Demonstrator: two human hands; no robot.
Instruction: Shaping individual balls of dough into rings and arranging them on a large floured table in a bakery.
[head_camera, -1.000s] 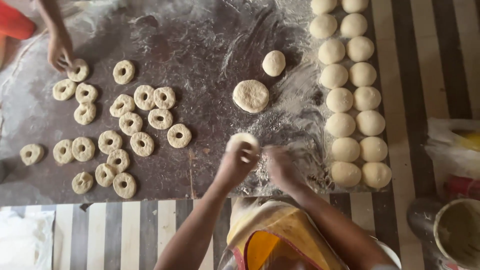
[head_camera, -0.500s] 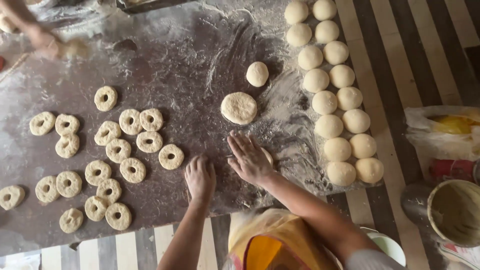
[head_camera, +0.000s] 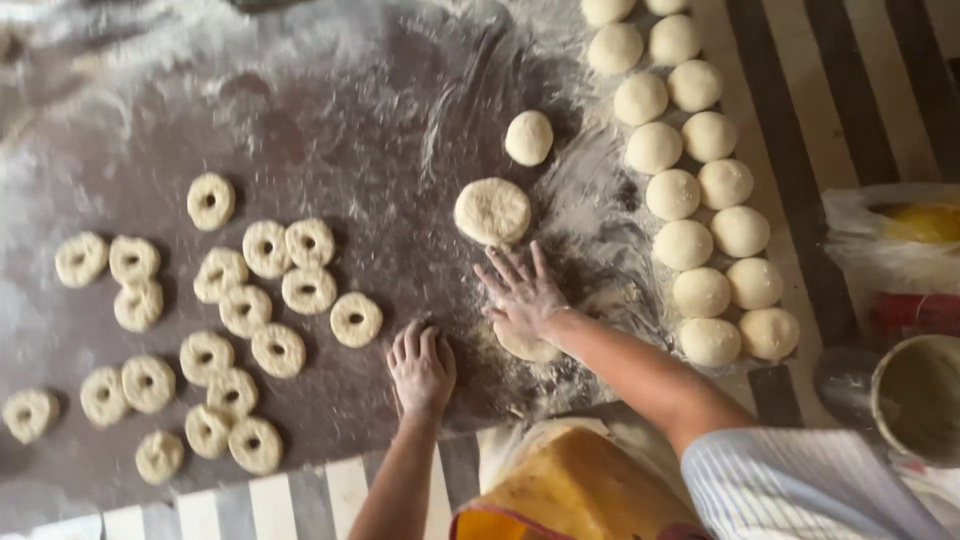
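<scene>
A dark, flour-dusted tabletop (head_camera: 330, 130) seen from above. The right hand (head_camera: 522, 293), fingers spread, presses flat on a dough piece (head_camera: 527, 347) near the front edge. The left hand (head_camera: 421, 367) rests open beside it. Ring-shaped dough pieces (head_camera: 280, 290) lie left; dough balls (head_camera: 700, 200) line the right.

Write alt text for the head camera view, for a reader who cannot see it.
A person's right hand presses a dough piece flat on a floured dark surface, with the left hand resting palm down beside it. Ring-shaped dough pieces lie to the left, and two columns of dough balls line the right.
</scene>
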